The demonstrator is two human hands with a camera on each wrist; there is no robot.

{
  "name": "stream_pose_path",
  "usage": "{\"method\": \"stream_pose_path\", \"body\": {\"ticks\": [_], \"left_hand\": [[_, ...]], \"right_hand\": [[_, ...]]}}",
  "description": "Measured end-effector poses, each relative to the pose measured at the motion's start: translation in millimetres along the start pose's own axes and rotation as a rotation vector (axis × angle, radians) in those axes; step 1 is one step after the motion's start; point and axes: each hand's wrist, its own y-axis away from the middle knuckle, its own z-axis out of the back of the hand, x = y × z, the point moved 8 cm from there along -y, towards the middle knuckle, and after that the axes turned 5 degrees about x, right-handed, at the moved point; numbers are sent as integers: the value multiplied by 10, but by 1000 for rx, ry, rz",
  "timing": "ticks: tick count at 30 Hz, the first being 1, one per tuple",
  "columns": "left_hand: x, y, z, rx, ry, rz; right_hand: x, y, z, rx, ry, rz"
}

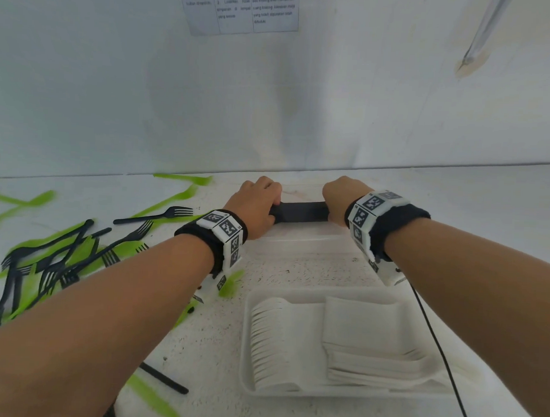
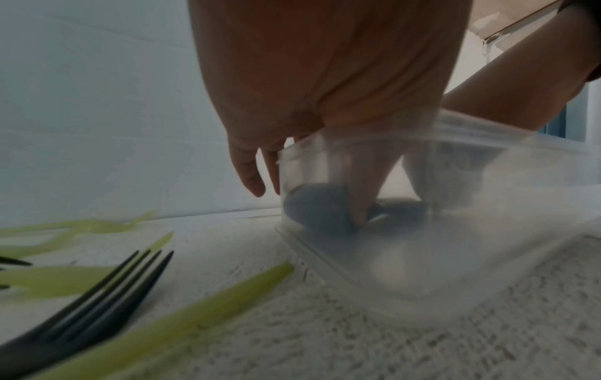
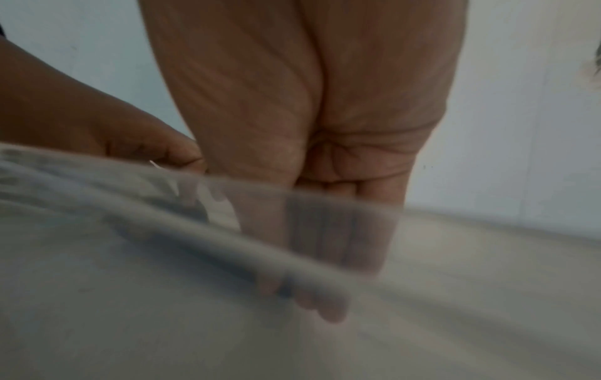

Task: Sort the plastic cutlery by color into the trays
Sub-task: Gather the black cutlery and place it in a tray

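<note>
Both hands reach into a clear plastic tray [image 1: 297, 240] at the far middle of the table. Between them lies a bundle of black cutlery [image 1: 301, 210]. My left hand [image 1: 256, 204] grips its left end and my right hand [image 1: 341, 199] grips its right end, fingers curled down over it. In the left wrist view my left hand [image 2: 309, 90] has its fingers inside the clear tray [image 2: 455, 257], on the dark cutlery [image 2: 312, 208]. The right wrist view is blurred; my right hand [image 3: 309, 115] has its fingers behind the tray's wall [image 3: 162, 205].
A white tray [image 1: 247, 332] near the front holds stacked white spoons [image 1: 272, 339] and other white cutlery. Several black forks [image 1: 57, 257] and green pieces [image 1: 174, 201] lie scattered on the left. A black handle [image 1: 165, 379] lies near the front. A black cable [image 1: 434, 338] crosses the white tray.
</note>
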Motion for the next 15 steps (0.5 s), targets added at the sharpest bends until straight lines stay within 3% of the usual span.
{"method": "stream_pose_path", "body": {"ticks": [4, 8, 11, 15], "left_hand": [[44, 18, 55, 70, 37, 36], [66, 144, 213, 69, 172, 55], [139, 348, 434, 10, 173, 88], [367, 775, 696, -31, 206, 218]], "right_hand": [[-36, 36, 18, 75, -16, -35], [-28, 184, 242, -110, -129, -21], [126, 325, 435, -196, -335, 90], [516, 532, 610, -202, -615, 233]]}}
